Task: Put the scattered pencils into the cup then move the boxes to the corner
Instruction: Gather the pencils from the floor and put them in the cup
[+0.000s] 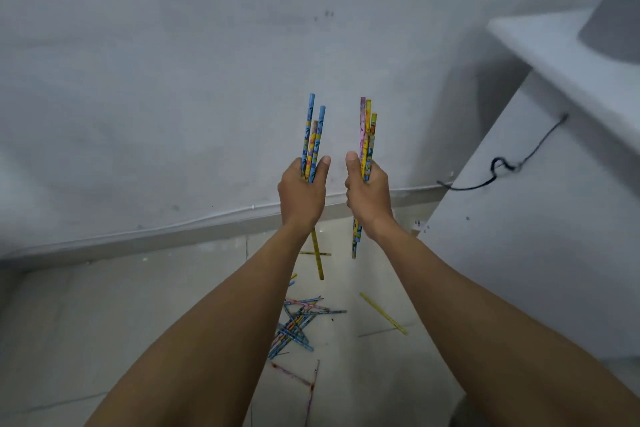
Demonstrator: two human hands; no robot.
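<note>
Fists: my left hand [303, 192] and right hand [367, 196] each clench an upright pencil bundle [313, 140], presumably for the unseen cup, while scattered pencils [298, 322] litter the floor [138, 305].

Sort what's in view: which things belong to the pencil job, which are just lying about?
Job: left hand gripping blue bundle; right hand gripping pink-yellow bundle; scattered pencils on floor.
Lying about: black cable; white ledge.
Cup, boxes: unseen.
</note>
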